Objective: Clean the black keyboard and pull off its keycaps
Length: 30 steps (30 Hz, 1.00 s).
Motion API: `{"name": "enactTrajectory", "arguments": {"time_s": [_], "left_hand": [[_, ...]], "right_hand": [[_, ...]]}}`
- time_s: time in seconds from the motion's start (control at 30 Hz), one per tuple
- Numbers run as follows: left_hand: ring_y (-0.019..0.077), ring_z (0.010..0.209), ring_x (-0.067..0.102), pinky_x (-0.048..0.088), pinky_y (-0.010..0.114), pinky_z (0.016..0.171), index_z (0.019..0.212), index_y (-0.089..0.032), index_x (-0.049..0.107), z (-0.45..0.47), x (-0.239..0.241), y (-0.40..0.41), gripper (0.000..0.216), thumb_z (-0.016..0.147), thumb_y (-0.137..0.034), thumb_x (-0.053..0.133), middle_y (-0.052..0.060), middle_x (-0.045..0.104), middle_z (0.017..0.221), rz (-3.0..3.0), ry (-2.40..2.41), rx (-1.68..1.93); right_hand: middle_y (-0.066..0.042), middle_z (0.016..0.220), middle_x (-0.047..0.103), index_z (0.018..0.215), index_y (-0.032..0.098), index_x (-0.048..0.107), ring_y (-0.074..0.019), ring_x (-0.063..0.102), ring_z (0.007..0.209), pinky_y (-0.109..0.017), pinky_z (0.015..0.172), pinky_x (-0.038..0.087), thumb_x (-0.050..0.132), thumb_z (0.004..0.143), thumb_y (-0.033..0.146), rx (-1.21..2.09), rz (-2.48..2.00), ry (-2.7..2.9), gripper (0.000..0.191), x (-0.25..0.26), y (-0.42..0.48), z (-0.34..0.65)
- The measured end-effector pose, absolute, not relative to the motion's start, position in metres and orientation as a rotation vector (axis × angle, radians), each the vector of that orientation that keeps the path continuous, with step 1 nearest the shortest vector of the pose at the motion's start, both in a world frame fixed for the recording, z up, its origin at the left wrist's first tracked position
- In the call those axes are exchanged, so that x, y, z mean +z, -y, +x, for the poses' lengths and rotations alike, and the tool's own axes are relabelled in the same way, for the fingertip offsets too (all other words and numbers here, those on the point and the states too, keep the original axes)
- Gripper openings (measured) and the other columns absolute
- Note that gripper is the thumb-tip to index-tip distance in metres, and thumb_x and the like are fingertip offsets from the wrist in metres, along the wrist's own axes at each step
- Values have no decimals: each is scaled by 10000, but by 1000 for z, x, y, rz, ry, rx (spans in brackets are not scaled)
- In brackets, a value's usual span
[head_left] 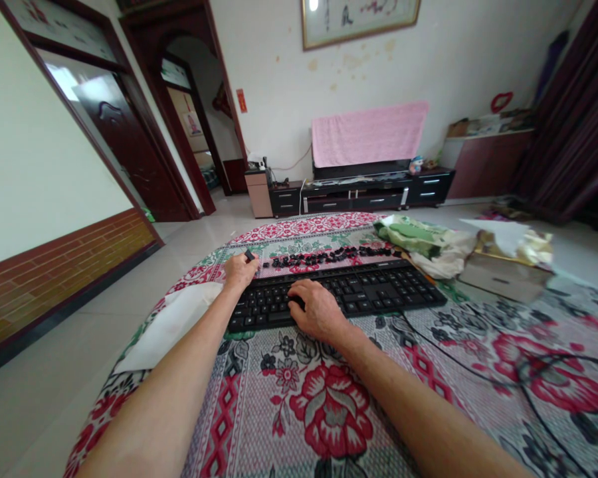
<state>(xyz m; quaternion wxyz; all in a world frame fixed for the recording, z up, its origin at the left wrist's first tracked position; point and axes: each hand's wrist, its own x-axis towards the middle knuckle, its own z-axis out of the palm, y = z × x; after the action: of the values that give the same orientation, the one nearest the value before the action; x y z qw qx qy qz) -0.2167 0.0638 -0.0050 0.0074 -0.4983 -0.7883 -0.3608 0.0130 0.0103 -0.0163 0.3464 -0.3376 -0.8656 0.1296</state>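
A black keyboard (369,292) lies across a table covered by a flowered cloth (299,405). Behind it runs a row of loose black keycaps (329,255). My left hand (240,271) is at the keyboard's far left corner, fingers pinched on a small black keycap (250,255). My right hand (316,309) rests palm down on the left-middle keys, with the fingers curled and pressing there. Whether anything is under those fingers is hidden.
A white cloth (172,325) lies left of the keyboard near the table edge. A green bag (413,236) and a cardboard box (503,272) stand at the back right. A black cable (478,372) loops over the cloth to the right.
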Motion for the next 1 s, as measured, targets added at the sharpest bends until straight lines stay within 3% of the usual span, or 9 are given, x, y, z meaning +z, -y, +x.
{"name": "enactTrajectory", "arguments": {"time_s": [0.27,0.53,0.73,1.0], "left_hand": [[201,800,664,472,247,704,892,-202,712,-218,-8,-65,267,703,-319,565,24,726,767,-1539,2446,-1195],[179,712,679,501,239,636,974,-158,673,-230,8,-52,337,730,-359,555,28,712,679,-1514,2484,-1379],[155,572,656,496,220,502,874,-149,685,-222,21,-15,263,692,-328,621,22,688,603,-1662,2586,-1409],[127,518,620,469,204,461,786,-149,664,-209,25,10,149,685,-252,626,15,654,572,-1801,2669,-1336]], "right_hand": [[-84,1006,647,922,156,659,-183,565,976,-299,889,433,535,780,185,337,-871,2247,191,-16,-11,13],[-86,993,651,921,152,660,-187,569,963,-310,883,438,539,774,184,336,-869,2254,193,-15,-11,13],[-90,976,653,902,147,656,-186,575,954,-310,883,437,527,777,175,305,-849,2261,181,-15,-11,13],[-89,984,654,895,159,655,-188,576,964,-320,879,441,535,771,175,290,-832,2257,173,-16,-12,13]]}}
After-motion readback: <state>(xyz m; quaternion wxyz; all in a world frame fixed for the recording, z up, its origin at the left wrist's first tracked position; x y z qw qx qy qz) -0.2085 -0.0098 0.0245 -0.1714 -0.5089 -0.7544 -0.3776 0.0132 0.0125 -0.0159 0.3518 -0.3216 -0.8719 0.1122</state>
